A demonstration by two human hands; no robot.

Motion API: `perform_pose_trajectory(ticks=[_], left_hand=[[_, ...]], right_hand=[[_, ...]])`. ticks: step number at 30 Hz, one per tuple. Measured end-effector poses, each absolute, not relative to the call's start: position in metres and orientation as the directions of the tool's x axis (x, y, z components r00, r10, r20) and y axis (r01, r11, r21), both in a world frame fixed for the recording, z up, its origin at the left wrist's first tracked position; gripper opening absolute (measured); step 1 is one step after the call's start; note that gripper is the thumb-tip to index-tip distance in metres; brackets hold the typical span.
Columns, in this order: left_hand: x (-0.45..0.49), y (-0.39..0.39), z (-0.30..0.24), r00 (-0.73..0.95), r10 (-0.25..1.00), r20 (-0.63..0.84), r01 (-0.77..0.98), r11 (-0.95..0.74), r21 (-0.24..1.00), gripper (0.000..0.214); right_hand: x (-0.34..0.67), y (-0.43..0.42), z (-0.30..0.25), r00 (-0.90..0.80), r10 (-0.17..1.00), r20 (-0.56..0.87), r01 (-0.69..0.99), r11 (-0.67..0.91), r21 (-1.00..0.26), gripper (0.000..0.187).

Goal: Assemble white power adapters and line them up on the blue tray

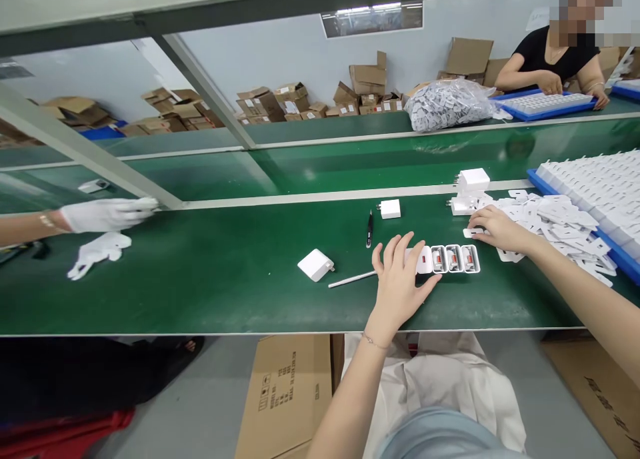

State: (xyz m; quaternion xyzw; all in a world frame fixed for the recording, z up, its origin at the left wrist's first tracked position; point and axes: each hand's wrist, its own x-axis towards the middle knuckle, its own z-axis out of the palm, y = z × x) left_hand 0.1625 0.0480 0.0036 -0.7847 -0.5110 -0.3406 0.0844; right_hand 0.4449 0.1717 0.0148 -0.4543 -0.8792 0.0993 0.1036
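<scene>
A row of white charger housings (453, 259) stands on the green bench in front of me. Three of them have open tops showing red and metal parts inside; the leftmost visible one (425, 260) has a flat white face with a red slot. My left hand (400, 282) lies at the left end of this row, fingers spread, thumb along the near side. It covers part of the row. Beyond the row's right end, my right hand (500, 229) pinches a small flat white cover plate (473, 233) at the edge of a loose pile of similar plates (555, 222).
White chargers (316, 265) with prongs, black tweezers (369, 229) and a thin metal rod (353, 280) lie leftward. A blue tray (617, 249) of white parts borders the pile. A co-worker's gloved hand (113, 214) is far left; another person sits across, near a bag of parts (447, 106).
</scene>
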Motion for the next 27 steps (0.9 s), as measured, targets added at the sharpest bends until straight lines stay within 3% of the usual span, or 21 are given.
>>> perform_pose_trajectory(ticks=[6,9,11,13,14,16,19,24,27], left_hand=[[0.165,0.043,0.014,0.239,0.691,0.682,0.812,-0.528,0.251,0.038],[0.166,0.028,0.017,0.134,0.707,0.695,0.694,-0.567,0.443,0.024],[0.167,0.018,0.018,0.045,0.831,0.555,0.500,-0.500,0.708,0.027],[0.171,0.011,0.020,0.040,0.967,0.253,0.230,-0.255,0.939,0.042],[0.174,0.010,0.022,0.078,0.993,0.094,0.105,-0.102,0.989,0.052],[0.181,0.013,0.026,0.168,0.977,-0.133,-0.062,0.145,0.988,0.072],[0.191,0.025,0.033,0.228,0.933,-0.278,-0.162,0.318,0.934,0.085],[0.201,0.037,0.037,0.255,0.912,-0.322,-0.190,0.374,0.908,0.076],[0.200,0.037,0.036,0.233,0.923,-0.306,-0.185,0.351,0.918,0.071]], right_hand=[[0.438,0.162,0.026,-0.541,0.841,-0.023,0.782,0.493,-0.381,0.030],[0.437,0.152,0.038,-0.574,0.815,0.079,0.707,0.542,-0.455,0.031],[0.435,0.145,0.048,-0.553,0.800,0.234,0.621,0.583,-0.524,0.030],[0.431,0.139,0.060,-0.476,0.808,0.347,0.545,0.581,-0.605,0.024],[0.427,0.135,0.065,-0.434,0.822,0.368,0.505,0.561,-0.656,0.022],[0.419,0.129,0.073,-0.404,0.851,0.335,0.395,0.493,-0.775,0.019],[0.407,0.119,0.078,-0.485,0.845,0.223,0.222,0.366,-0.904,0.019],[0.396,0.110,0.070,-0.526,0.822,0.217,0.052,0.286,-0.957,0.027],[0.392,0.111,0.064,-0.442,0.865,0.236,0.038,0.281,-0.959,0.027]])
